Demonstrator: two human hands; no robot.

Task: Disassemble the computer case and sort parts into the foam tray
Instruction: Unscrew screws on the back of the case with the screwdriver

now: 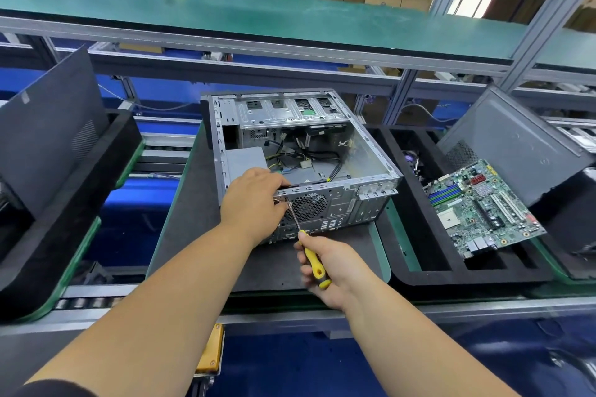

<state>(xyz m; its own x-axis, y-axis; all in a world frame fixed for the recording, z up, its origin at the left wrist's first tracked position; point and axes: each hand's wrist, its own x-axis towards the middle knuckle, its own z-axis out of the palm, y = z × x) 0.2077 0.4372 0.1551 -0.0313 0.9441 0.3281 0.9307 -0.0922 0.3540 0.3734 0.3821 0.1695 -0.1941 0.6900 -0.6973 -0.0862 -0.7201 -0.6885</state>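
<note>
An open metal computer case point(364, 155) lies on its side on a dark mat, its rear panel with the fan grille facing me. Loose cables and a power supply point(246, 159) show inside. My left hand point(254, 200) grips the top rear edge of the case beside the fan grille. My right hand point(329, 264) holds a yellow-handled screwdriver point(314, 263); its tip sits at a screw near my left fingers. To the right, a black foam tray point(419, 271) carries a green motherboard point(483, 209).
A grey side panel point(512, 145) leans in the foam tray at the right. Another dark panel point(48, 132) stands in a foam tray point(84, 190) at the left. The case's mat sits on a roller conveyor. A green shelf point(258, 10) runs above.
</note>
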